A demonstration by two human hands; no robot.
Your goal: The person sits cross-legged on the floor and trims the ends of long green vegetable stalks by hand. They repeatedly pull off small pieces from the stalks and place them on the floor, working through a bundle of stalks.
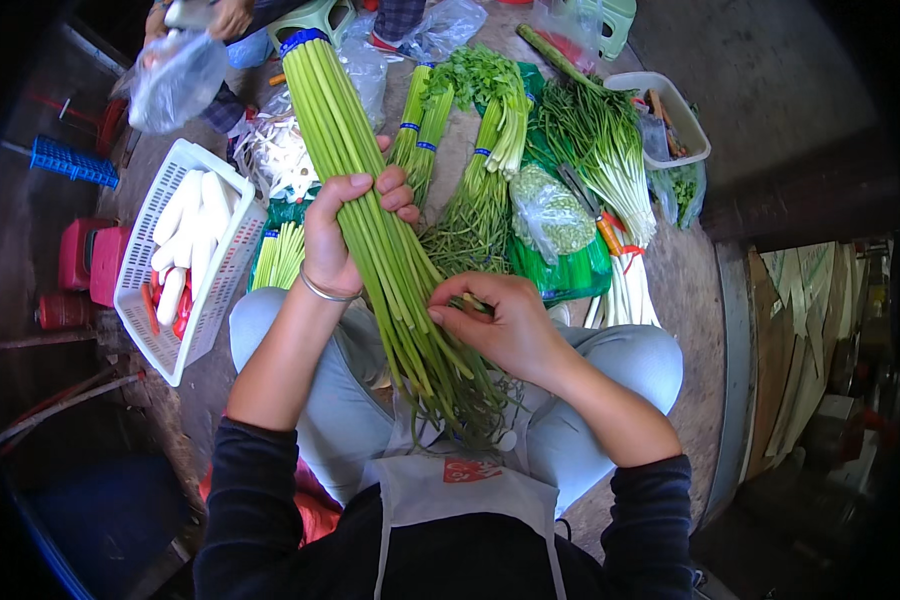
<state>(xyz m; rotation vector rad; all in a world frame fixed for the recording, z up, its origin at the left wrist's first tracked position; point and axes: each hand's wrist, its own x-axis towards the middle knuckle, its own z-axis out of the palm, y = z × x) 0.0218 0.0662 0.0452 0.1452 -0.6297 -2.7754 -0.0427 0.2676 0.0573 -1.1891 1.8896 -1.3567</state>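
My left hand (345, 217) is wrapped around a thick bunch of garlic scapes (390, 262), held aslant above my lap. Blue tape (304, 41) binds the bunch at its far end; the thin, darker tips hang loose toward my apron (457, 495). At the bunch's lower right side, my right hand (495, 315) has thumb and forefinger pinched together. Short green stem pieces (474, 304) show within its curled fingers. On the floor beyond my hands lie more taped garlic scape bunches (420, 120), with leafy celery (506, 112) beside them.
At left stands a white plastic basket (229, 277) of peeled white radishes (187, 217). Scallions (607, 165), scissors with orange handles (607, 232) and a bag of shelled green beans or peas (551, 210) lie at right. Another person's hand (231, 16) is near a plastic bag (180, 75).
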